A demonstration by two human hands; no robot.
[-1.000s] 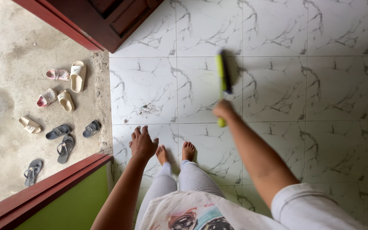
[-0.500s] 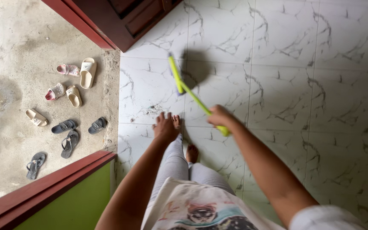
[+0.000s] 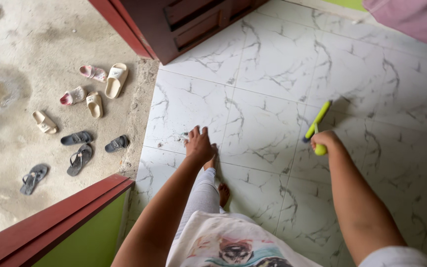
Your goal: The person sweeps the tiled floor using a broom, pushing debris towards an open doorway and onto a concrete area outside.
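I'm standing barefoot on the white marble-pattern floor [image 3: 273,74], sweeping it. My right hand [image 3: 324,141] is wrapping tight around the end of the yellow-green broom [image 3: 317,124], holding it off to my right, head angled up and away, over the tiles and well apart from the dirt. My left hand [image 3: 198,145] is hanging loose in front of me, fingers spread wide, holding nothing. Just past it, a small patch of dust and crumbs [image 3: 176,140] is lying near the tile edge by the doorway. I judge I'm mid-stroke; the next pass calls for bringing the bristles back to that patch. The broom is looking slim, light, plastic, dark bristles barely showing. Farther out, sandals [image 3: 77,111] are sitting scattered on the concrete outside, beside the dark red door [image 3: 189,22].
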